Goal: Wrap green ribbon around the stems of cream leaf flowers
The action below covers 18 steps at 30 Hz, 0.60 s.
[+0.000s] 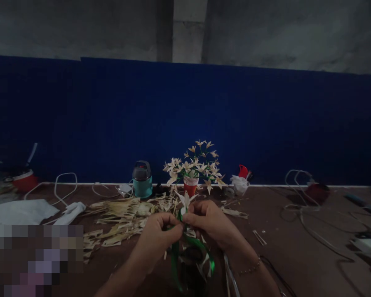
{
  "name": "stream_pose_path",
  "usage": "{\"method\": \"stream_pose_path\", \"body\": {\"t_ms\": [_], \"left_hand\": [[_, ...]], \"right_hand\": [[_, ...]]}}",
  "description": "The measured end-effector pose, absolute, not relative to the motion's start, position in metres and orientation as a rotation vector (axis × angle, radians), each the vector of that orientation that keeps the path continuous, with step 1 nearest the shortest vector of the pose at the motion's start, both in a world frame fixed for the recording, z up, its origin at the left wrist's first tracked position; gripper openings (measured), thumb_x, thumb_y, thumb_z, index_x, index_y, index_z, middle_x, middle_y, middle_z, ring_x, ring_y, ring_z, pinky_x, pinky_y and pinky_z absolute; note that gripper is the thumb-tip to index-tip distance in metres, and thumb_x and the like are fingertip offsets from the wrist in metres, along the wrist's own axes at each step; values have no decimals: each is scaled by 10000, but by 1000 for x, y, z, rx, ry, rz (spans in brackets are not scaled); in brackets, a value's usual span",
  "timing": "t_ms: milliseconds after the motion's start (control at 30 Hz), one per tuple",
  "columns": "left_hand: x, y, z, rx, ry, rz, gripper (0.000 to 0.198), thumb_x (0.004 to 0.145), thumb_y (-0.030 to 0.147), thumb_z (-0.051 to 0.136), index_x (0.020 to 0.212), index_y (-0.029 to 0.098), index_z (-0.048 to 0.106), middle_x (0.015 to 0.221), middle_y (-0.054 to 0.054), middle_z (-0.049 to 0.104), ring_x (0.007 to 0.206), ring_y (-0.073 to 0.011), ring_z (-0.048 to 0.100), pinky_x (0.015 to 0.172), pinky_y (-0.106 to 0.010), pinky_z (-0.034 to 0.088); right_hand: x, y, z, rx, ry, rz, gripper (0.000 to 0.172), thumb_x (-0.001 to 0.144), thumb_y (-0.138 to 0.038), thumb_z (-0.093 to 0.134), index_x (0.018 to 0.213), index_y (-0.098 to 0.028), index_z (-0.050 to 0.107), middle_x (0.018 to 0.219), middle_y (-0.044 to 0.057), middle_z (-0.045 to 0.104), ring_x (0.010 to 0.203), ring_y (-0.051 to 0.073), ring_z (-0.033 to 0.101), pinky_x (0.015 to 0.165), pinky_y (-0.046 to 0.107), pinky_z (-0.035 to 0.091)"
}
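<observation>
In the middle of the table, both hands meet at a pale craft flower [186, 199] with pointed petals, its base wrapped in green. My left hand [160, 233] is closed in a pinch on a shiny green ribbon [210, 264], whose loose length loops down below the fingers. My right hand [205, 216] pinches the flower just under its petals, with the fingers closed. Behind them, a red and white cup [190, 186] holds a bunch of similar pale flowers [200, 166] on green stems.
Dried husk-like pieces [120, 212] spread to the left. A teal and black container [142, 181] stands near the blue partition [126, 119]. White cables [66, 181] cross the left side. A metal tool [230, 274], perhaps scissors, lies below my right wrist. Further right are loose cords [318, 235].
</observation>
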<state>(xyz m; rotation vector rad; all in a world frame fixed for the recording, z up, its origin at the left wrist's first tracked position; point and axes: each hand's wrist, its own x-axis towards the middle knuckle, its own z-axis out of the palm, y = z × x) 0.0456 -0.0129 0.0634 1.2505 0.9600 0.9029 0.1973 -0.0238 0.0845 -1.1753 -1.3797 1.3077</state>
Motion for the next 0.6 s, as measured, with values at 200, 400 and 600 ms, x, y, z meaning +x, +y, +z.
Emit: {"method": "stream_pose_path", "body": {"t_ms": [200, 400, 600], "left_hand": [[45, -11, 67, 1030, 856, 778, 261, 521, 339, 680, 495, 159, 493, 371, 79, 412, 304, -30, 281, 331, -166, 176], [44, -13, 71, 998, 807, 794, 299, 487, 293, 739, 465, 139, 484, 416, 58, 458, 347, -28, 363, 346, -149, 219], [44, -11, 63, 960, 757, 772, 301, 508, 315, 734, 494, 145, 486, 426, 55, 464, 353, -45, 389, 357, -163, 274]], "right_hand": [[200, -22, 82, -1217, -1423, 1319, 266, 657, -337, 673, 551, -148, 519, 424, -61, 459, 331, 36, 385, 337, 173, 252], [201, -23, 82, -1216, -1416, 1336, 261, 645, -335, 679, 559, -146, 520, 418, -60, 462, 332, 36, 399, 332, 160, 260], [200, -26, 85, -1202, -1384, 1355, 253, 643, -315, 686, 566, -146, 514, 441, -56, 469, 356, 44, 427, 348, 161, 302]]}}
